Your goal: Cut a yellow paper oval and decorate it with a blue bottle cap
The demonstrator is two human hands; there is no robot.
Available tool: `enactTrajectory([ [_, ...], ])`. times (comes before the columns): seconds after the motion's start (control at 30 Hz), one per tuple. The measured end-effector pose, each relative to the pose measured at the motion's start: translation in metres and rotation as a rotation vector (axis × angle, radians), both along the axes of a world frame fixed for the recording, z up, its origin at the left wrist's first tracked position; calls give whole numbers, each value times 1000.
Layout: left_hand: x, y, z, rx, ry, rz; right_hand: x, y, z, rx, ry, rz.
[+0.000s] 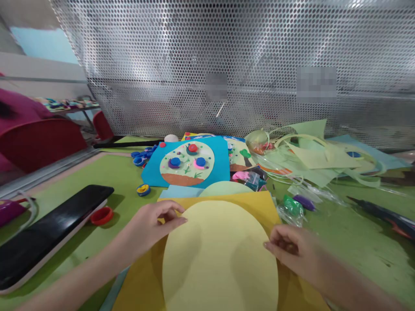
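Yellow oval (220, 259): a large, pale, blank paper cutout directly in front of the person; its lower end runs out of view.
Golden sheet (139, 287): beneath the oval, showing past it on both sides and along the top; whether the two are stuck together, I cannot tell.
Left hand (151, 220): at the oval's upper left edge, thumb tip and forefinger close together by the rim; whether these fingers pinch the paper or only rest against it is unclear.
Right hand (295, 246): at the oval's right edge, a little lower, fingers curled and thumb tip by the rim; here too I cannot tell whether the paper is grasped.
Blue card (220, 160): beyond the oval, bearing a pale round decorated with red and blue pieces, small spots and a brown base.
Green lump (293, 205) and purple lump (304, 201): beyond the oval to its right, beside clear plastic.
Paper scraps (317, 151): farther beyond the oval, to its right, loosely heaped.
Black device (58, 233) and red ring (101, 216): left of the oval, on the green surface (340, 259).
Placing the oval: probably the step in hand, a two-handed settling of the cutout over the golden sheet.
Next nudge: seems to call for light, even handling at both edges, evening the oval's margins without creasing it.
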State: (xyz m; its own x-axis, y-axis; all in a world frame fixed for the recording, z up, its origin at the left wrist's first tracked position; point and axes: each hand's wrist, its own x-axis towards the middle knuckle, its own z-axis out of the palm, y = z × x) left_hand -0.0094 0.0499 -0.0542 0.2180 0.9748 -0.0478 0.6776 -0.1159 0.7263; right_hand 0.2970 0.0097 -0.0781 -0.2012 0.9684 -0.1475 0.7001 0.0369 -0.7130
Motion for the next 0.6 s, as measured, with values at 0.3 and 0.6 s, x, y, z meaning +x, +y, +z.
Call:
enactTrajectory([
  [0.3, -5, -3, -2, -56, 2, -4, 0, 1, -4, 48, -43, -19],
  [0.6, -4, 1, -4, 16, 53, -26, -1, -1, -5, 21, -61, -36],
])
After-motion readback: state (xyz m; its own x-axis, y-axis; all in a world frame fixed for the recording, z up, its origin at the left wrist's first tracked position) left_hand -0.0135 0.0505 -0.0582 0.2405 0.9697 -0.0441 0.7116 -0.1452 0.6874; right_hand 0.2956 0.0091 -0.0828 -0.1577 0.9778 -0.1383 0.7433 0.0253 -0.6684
